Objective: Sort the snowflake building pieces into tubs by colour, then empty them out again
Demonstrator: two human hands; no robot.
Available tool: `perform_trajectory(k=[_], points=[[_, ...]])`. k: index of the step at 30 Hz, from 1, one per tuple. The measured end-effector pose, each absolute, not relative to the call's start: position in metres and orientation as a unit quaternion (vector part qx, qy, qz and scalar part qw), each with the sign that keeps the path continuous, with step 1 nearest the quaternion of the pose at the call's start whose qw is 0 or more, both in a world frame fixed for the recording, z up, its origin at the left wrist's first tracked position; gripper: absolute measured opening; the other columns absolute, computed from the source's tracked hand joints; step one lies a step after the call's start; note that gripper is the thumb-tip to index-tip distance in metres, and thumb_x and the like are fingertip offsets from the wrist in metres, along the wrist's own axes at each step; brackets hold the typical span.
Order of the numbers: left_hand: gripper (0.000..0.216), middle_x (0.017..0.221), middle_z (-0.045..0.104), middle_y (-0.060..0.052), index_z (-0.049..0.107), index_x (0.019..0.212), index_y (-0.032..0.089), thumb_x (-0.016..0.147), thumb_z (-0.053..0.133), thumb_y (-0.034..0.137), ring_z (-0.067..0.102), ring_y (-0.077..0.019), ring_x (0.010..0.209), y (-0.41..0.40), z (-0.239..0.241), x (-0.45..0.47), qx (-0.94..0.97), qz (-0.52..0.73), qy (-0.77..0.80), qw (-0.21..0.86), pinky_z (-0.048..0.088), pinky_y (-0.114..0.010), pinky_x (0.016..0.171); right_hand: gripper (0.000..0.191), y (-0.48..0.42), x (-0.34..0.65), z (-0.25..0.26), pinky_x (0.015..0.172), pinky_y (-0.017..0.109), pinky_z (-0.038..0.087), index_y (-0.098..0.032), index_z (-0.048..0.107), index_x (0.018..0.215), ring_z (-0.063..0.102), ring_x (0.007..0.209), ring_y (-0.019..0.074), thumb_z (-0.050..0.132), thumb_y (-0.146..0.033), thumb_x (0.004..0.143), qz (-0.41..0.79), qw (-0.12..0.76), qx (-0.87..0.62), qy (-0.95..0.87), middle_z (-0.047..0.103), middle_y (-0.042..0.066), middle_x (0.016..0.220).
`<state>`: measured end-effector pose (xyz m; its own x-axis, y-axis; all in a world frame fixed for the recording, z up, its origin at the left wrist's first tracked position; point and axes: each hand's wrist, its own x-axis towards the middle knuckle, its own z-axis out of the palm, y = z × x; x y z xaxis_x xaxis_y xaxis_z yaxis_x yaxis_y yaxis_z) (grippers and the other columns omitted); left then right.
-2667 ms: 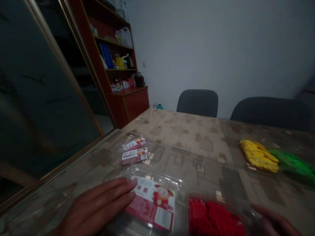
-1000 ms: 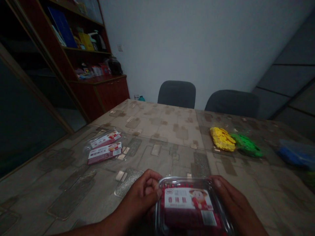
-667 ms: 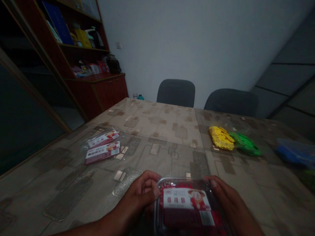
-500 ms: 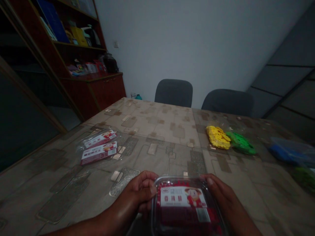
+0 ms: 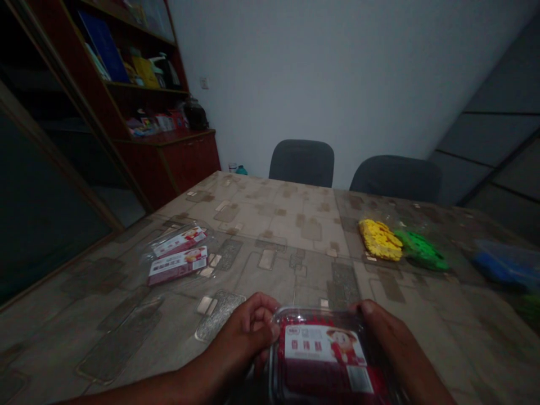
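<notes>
A clear plastic box (image 5: 324, 360) with a red-and-white label on its lid and red pieces inside sits at the table's near edge. My left hand (image 5: 244, 337) is curled round the box's left side, fingers closed on its rim. Along the right side lies my right hand (image 5: 392, 349), fingers pressed on the far right corner. Both hands grip the box.
Two empty clear lids with red labels (image 5: 179, 256) lie at the left of the patterned table (image 5: 295, 225). Yellow pieces (image 5: 379, 239), green pieces (image 5: 419, 250) and a blue bag (image 5: 502, 264) lie at the right. Two dark chairs (image 5: 301, 162) stand behind; a wooden shelf (image 5: 147, 101) stands left.
The lid, lying open beside the red pieces 2.7 s ago, is now closed over them. Both hands moved to the box's sides and have held it there with little movement.
</notes>
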<state>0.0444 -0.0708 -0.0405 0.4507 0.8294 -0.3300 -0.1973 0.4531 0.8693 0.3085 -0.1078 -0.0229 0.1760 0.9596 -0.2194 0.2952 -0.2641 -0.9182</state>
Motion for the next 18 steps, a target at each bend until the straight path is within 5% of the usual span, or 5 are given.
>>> perform_trajectory(k=[8, 18], points=[[0.039, 0.054, 0.051, 0.007, 0.051, 0.087, 0.019, 0.080, 0.070, 0.052, 0.042, -0.0063, 0.041, -0.059, -0.015, 0.042, 0.432, 0.267, 0.397, 0.765, 0.029, -0.014, 0.037, 0.049, -0.108, 0.304, -0.028, 0.054, 0.025, 0.048, -0.019, 0.063, 0.071, 0.058, 0.064, 0.0191, 0.056, -0.066, 0.082, 0.395, 0.402, -0.675, -0.475, 0.062, 0.001, 0.067], [0.036, 0.047, 0.051, 0.007, 0.055, 0.076, 0.017, 0.068, 0.079, 0.042, 0.038, -0.0045, 0.034, -0.051, -0.021, 0.048, 0.396, 0.288, 0.417, 0.766, 0.024, -0.016, 0.035, 0.051, -0.105, 0.306, -0.025, 0.052, 0.024, 0.045, -0.020, 0.058, 0.068, 0.053, 0.059, 0.0170, 0.053, -0.069, 0.081, 0.405, 0.383, -0.678, -0.479, 0.055, -0.001, 0.063]])
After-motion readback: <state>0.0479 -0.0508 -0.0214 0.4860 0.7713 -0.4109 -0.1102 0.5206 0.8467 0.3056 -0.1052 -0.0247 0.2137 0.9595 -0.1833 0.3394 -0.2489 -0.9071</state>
